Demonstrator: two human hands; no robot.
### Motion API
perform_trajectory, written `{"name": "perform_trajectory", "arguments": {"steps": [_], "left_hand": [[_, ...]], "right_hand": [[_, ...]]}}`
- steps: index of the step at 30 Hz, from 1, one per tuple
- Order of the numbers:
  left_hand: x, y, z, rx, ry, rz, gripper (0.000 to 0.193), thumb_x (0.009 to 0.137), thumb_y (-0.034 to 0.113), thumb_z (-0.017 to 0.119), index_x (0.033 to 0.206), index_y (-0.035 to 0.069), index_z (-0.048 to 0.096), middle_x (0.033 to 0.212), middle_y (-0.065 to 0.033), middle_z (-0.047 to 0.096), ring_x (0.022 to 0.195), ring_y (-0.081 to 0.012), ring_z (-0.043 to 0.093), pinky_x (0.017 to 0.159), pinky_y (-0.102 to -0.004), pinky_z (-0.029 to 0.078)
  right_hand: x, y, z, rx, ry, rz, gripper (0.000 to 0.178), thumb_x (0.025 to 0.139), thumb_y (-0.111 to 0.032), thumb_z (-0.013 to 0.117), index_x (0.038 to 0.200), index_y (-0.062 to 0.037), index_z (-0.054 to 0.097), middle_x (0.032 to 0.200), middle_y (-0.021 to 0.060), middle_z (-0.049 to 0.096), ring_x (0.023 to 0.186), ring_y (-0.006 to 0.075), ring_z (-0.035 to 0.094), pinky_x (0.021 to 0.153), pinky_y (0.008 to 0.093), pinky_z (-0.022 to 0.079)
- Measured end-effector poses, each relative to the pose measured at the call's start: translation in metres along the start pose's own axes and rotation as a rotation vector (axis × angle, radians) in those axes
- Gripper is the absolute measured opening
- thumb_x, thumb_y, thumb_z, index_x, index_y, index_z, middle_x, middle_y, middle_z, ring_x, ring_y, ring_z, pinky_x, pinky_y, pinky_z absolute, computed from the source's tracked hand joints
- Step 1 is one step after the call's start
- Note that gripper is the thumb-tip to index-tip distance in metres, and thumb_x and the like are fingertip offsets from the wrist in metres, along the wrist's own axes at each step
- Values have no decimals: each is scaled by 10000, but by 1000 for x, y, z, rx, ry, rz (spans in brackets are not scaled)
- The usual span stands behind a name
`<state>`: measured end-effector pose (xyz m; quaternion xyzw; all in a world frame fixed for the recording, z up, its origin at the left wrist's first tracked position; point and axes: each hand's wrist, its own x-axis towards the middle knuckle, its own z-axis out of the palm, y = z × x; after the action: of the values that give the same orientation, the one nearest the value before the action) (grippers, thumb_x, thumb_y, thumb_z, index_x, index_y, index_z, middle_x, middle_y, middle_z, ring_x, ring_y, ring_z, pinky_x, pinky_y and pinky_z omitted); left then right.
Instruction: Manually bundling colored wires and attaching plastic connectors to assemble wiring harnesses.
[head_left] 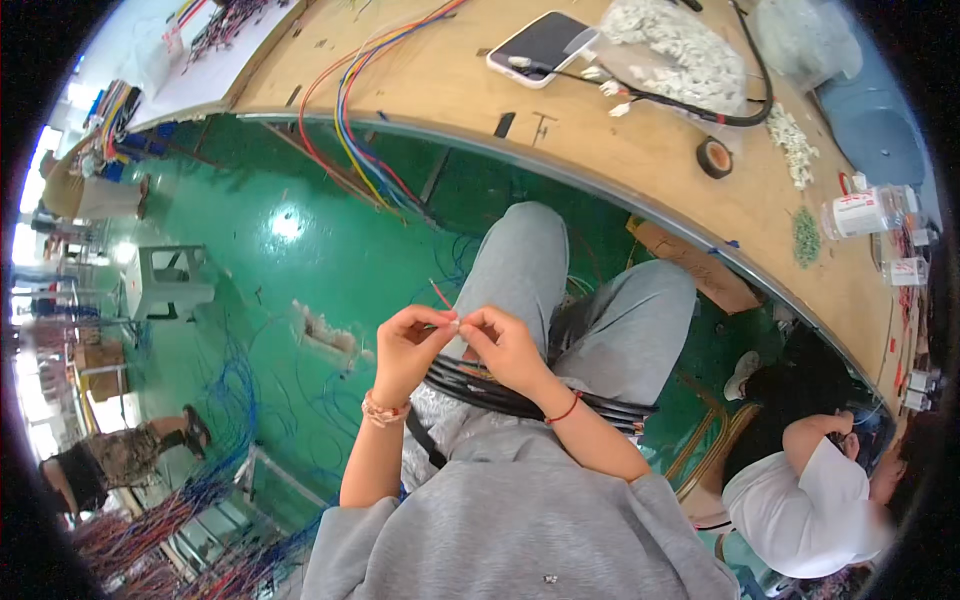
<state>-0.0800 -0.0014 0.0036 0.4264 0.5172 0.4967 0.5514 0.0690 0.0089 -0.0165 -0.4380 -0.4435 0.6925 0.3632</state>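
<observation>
Over my lap, my left hand (405,348) and my right hand (506,348) meet fingertip to fingertip, both closed in a pinch. Between them shows a small white piece (457,325), likely a plastic connector; its details are too small to make out. A short red wire (439,294) sticks out past my left fingertips. Across my thighs, under my wrists, lies a bundle of thick black cables (480,388), with some coloured wire ends showing near my right hand.
A wooden table (420,85) curves ahead, bearing a phone (540,48), a pile of white connectors (680,55), black tape (714,157) and a plastic bottle (868,212). Coloured wires (350,110) hang over its edge. A stool (168,282) stands left; a seated person (805,505) is right.
</observation>
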Motion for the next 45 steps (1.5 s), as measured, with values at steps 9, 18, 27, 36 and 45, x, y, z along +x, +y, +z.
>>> {"name": "perform_trajectory", "arguments": {"steps": [9, 18, 27, 36, 45], "left_hand": [[5, 35, -12, 979, -304, 354, 216, 701, 31, 627, 914, 57, 596, 792, -113, 552, 709, -272, 553, 625, -332, 465], [1, 25, -14, 801, -341, 130, 113, 766, 37, 585, 875, 22, 557, 740, -98, 534, 651, -215, 546, 597, -297, 452], [-8, -13, 7, 189, 37, -68, 94, 845, 63, 525, 911, 0, 546, 765, 2, 557, 653, -51, 491, 581, -184, 411], [-13, -12, -7, 57, 59, -192, 166, 844, 66, 499, 996, 18, 545, 685, 24, 472, 625, -56, 436, 581, -194, 359], [-19, 2, -7, -126, -36, -372, 214, 885, 156, 479, 962, -26, 559, 722, 5, 512, 655, -77, 460, 606, -208, 369]], "right_hand": [[4, 6, -6, -580, -12, -512, 123, 817, -114, 544, 852, 3, 555, 735, 95, 584, 613, 216, 551, 556, 306, 432], [3, 5, -8, -573, 54, -552, 95, 796, -110, 565, 803, -17, 580, 699, 110, 573, 601, 221, 546, 547, 314, 417], [3, 25, -2, -131, 2, -229, 135, 823, -135, 536, 796, -5, 564, 599, 71, 521, 521, 138, 471, 481, 288, 357], [13, -91, -111, -792, 791, -737, 172, 755, -123, 623, 902, -52, 569, 833, 48, 577, 693, 131, 536, 579, 255, 430], [17, -135, -180, -1057, 971, -585, 228, 714, -140, 673, 895, -27, 590, 943, 107, 543, 754, 169, 509, 708, 273, 420]]}}
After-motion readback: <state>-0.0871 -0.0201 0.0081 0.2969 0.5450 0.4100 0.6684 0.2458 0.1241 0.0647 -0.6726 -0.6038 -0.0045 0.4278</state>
